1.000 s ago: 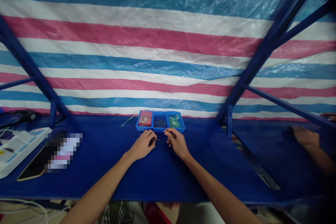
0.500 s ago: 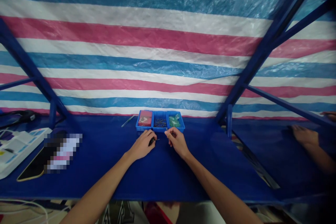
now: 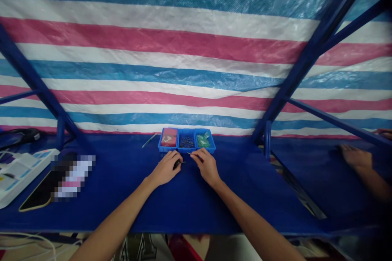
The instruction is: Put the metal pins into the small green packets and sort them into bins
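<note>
A thin pin [image 3: 189, 153] sits pinched in the right hand [image 3: 208, 166]; at 8 o'clock, apart from it, the left hand [image 3: 165, 168] curls round a dark piece [image 3: 176, 165]; blue bins [image 3: 187, 150] at 12, power strip [image 3: 29, 176] at 9

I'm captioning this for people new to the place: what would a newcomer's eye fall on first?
Probably the big sheet, striped blue, white and pink, which fills the background above the blue table. Next, the three small blue trays side by side near the table's far edge. Just in front of them, the left hand holds a dark object and the right hand pinches a thin piece.
</note>
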A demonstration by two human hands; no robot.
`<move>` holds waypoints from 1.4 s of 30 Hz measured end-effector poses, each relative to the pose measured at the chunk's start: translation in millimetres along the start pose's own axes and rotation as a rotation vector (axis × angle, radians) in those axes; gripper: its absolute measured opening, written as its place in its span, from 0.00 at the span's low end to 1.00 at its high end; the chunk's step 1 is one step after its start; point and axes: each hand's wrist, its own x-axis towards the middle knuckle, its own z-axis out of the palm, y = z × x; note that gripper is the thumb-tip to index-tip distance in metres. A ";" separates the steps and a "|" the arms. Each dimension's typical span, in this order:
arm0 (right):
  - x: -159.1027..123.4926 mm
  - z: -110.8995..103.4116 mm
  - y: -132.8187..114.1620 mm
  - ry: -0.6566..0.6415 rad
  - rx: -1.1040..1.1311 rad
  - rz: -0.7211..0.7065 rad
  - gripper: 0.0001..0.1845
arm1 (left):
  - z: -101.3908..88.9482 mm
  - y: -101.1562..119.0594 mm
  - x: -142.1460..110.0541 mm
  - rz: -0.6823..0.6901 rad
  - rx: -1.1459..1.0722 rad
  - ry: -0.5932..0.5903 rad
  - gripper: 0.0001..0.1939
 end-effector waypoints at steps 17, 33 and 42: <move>5.4 1.4 4.5 -0.028 0.372 0.362 0.26 | -0.7 0.5 -0.5 0.003 -0.001 0.000 0.08; 12.4 0.8 6.4 0.001 0.455 0.399 0.23 | -0.7 1.0 0.0 0.004 0.006 -0.001 0.08; 14.5 0.9 4.6 0.031 0.529 0.454 0.23 | -0.9 1.0 -0.1 0.001 0.014 -0.008 0.08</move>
